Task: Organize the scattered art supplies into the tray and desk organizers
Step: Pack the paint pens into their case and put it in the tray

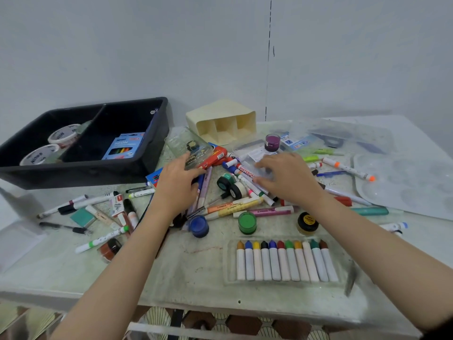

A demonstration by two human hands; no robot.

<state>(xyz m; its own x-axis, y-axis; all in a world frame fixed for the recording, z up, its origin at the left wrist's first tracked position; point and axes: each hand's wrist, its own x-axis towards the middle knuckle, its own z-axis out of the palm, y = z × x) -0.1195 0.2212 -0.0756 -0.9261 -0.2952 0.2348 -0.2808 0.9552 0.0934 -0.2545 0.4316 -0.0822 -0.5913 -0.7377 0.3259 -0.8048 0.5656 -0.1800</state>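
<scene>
Left hand (176, 185): over the markers (235, 208) at mid-desk, fingertips against a clear case (193, 149); grip cannot be told.
Right hand (290, 179): fingers curled, thumb and fingertips pinching a clear packet (247, 153) above the same heap.
Between the hands: small tape rolls (230, 186), touching one another.
Nearer edge: blue pot (198, 225), green pot (247, 222), yellow-lidded pot (307, 223); below these, paint-tube set (284, 262) in a clear pack.
Beyond the right hand: purple pot (272, 142).
Far left: black tray (85, 173), two compartments; two large tape rolls (40, 154) in the left, pencil box (125, 146) in the right.
Far centre: cream organizer (220, 111), on its side, three openings facing forward.
Far right: white palette (404, 192), flat on the desk (191, 273).
</scene>
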